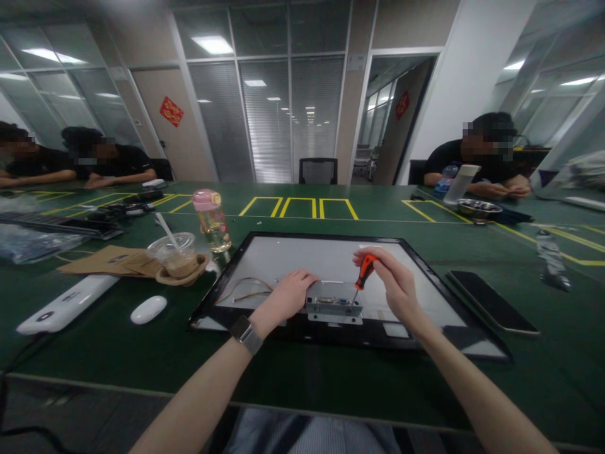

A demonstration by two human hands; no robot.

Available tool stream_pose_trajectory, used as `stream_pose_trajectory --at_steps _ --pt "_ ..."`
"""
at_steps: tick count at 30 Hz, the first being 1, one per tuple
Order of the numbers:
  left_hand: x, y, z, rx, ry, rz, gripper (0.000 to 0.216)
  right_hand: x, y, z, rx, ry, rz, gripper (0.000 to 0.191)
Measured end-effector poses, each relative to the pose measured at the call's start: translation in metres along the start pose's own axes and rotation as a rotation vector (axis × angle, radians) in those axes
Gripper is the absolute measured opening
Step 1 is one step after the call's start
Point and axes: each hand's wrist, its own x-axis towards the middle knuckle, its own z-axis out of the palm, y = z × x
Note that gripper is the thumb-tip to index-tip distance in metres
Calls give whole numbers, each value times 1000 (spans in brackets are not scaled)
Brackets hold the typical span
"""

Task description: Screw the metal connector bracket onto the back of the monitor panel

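A flat display panel [265, 258] with a black frame lies on the green table, its pale back facing up. At its near edge stands a metal bracket [334, 308] carrying a row of connector ports. My left hand [293, 291], a watch on its wrist, grips the bracket's left end; its thumb is hidden. In my right hand [394, 277] is a screwdriver [365, 272] with an orange and black handle, held tilted. Its tip meets the bracket near the right end. Thin wires [246, 291] lie across the panel, left of my left hand.
Left of the panel are an iced drink cup [174, 255], a pink-lidded bottle [212, 224], a white case [149, 309] and a white device [69, 304]. On the right lie a phone [491, 301] and a metal bowl [477, 210]. Several people sit across the table.
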Motion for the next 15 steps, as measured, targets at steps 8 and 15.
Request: stream_pose_trajectory --at_steps 8,15 --pt "-1 -1 2 1 6 -5 47 2 5 0 -18 20 13 16" --pt "-1 0 0 -4 5 0 46 2 5 0 -154 103 -148 5"
